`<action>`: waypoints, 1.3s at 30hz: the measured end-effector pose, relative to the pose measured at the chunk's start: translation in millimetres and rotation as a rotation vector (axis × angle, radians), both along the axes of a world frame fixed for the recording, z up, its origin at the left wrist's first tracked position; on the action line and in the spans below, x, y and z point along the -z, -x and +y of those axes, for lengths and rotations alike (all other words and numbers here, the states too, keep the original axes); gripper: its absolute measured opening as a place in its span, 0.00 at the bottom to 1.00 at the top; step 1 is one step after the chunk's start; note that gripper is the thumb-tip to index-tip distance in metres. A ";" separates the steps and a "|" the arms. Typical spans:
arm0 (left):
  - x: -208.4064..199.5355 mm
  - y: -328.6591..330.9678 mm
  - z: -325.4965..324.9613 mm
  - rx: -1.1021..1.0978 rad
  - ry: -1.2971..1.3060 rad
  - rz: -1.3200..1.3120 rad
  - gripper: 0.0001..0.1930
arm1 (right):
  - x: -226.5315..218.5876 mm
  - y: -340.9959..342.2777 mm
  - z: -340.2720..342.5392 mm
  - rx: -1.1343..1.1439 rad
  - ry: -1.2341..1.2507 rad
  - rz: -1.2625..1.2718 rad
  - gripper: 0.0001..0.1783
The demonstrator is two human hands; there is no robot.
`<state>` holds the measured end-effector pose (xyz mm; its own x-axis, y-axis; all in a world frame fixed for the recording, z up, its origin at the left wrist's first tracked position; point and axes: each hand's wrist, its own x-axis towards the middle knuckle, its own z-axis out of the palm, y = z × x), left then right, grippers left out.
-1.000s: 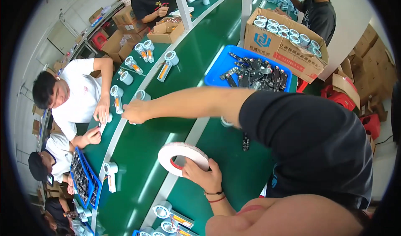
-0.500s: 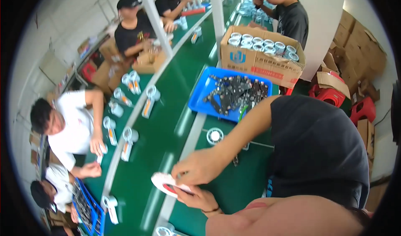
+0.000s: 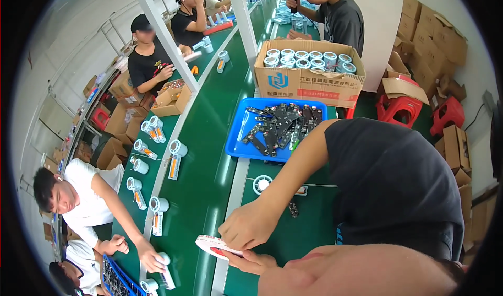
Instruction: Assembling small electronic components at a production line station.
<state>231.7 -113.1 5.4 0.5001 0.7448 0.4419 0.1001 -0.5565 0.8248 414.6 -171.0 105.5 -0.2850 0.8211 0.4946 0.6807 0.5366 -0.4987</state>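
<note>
Low over the edge of the green conveyor, my left hand point(image 3: 251, 263) is closed on a round white tape roll point(image 3: 208, 243) with a red core. My right hand point(image 3: 249, 225) is just above the same roll, its fingers bent and pinched together against the upper side. What lies between those fingertips is hidden. Beyond my right wrist, a white-and-pale-blue round part point(image 3: 262, 185) lies on the green table. A small dark cluster of parts point(image 3: 293, 209) rests nearer my forearm. Up the table stands a blue tray point(image 3: 237, 153) heaped with narrow black circuit boards point(image 3: 283, 125).
Behind the tray is a cardboard box point(image 3: 309, 86) of pale blue cylinders. The green conveyor point(image 3: 204, 165) runs along my left, carrying pale blue assemblies point(image 3: 174, 162) with orange-marked handles. Co-workers sit across it; one in white reaches onto it point(image 3: 150, 257). Red stools point(image 3: 401, 104) stand right.
The view has shifted slightly. The roll is tilted flatter, with both hands still at it. Across the conveyor, the white-shirted co-worker has stretched an arm onto a pale blue assembly.
</note>
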 end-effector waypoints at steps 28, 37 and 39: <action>-0.7 -17.9 17.2 0.061 -0.349 0.210 0.32 | 60.9 -166.1 271.6 0.941 0.550 0.221 0.15; -5.6 -17.2 18.0 0.055 -0.337 0.217 0.33 | 49.1 -137.3 276.4 0.957 0.503 -0.045 0.18; -7.0 -17.4 15.5 0.065 -0.339 0.210 0.33 | 34.8 -137.3 283.6 0.899 0.608 -0.245 0.23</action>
<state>249.1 -97.6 12.4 0.6470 0.5381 0.5401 0.2027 -0.8043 0.5585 551.8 112.7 70.7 0.5010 0.8641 -0.0487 0.8150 -0.4899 -0.3095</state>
